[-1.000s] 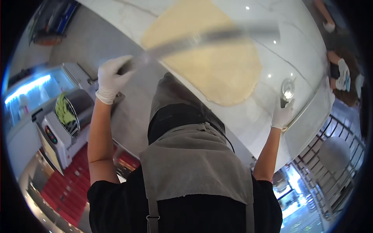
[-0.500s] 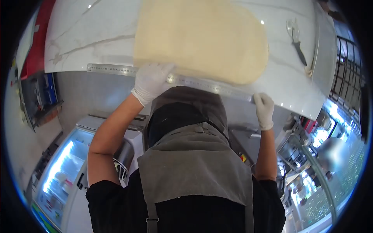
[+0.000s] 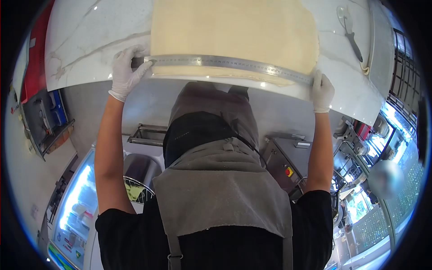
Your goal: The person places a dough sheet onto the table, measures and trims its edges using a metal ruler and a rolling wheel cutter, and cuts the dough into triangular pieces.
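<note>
A long metal ruler (image 3: 216, 61) lies across the near part of a sheet of rolled dough (image 3: 234, 27), a strip of dough showing on its near side. My left hand (image 3: 127, 72), in a white glove, grips the ruler's left end, thumb on top, just beyond the dough's left edge. At the opposite end my right hand (image 3: 322, 92), also gloved, is closed on the ruler's tip, near the dough's rounded right side. The dough rests flat on a white marble-patterned worktop (image 3: 99, 49).
A pastry wheel with a dark handle (image 3: 353, 47) lies on the worktop at right, beside a pale tray-like slab (image 3: 382, 49). A red object (image 3: 38, 54) borders the far left. Below the worktop are a lit display fridge (image 3: 76, 202) and a steel machine (image 3: 285, 164).
The ruler has moved from the worktop's near edge up onto the dough. My left hand has slid left to the ruler's end; my right hand has shifted slightly right and farther forward.
</note>
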Motion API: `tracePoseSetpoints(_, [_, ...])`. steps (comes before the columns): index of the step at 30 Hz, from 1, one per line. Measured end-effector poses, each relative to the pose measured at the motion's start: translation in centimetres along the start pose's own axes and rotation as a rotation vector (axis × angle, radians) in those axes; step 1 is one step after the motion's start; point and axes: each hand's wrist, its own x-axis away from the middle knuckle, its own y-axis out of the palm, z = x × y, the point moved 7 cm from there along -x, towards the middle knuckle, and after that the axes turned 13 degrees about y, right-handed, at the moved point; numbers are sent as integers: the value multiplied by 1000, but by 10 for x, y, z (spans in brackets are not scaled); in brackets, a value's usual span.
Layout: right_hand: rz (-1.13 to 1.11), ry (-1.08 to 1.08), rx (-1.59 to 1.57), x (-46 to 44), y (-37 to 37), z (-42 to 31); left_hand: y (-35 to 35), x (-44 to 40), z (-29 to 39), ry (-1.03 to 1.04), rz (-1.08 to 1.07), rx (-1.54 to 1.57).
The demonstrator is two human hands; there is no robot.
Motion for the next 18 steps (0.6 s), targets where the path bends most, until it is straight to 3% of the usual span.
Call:
tracePoseSetpoints(6, [21,-79,59,-2,0,3,6,-1,-6,-33,-42,93])
tracePoseSetpoints(18, [13,-212,84,4,-2,-10,2,-4,5,89,-3,17])
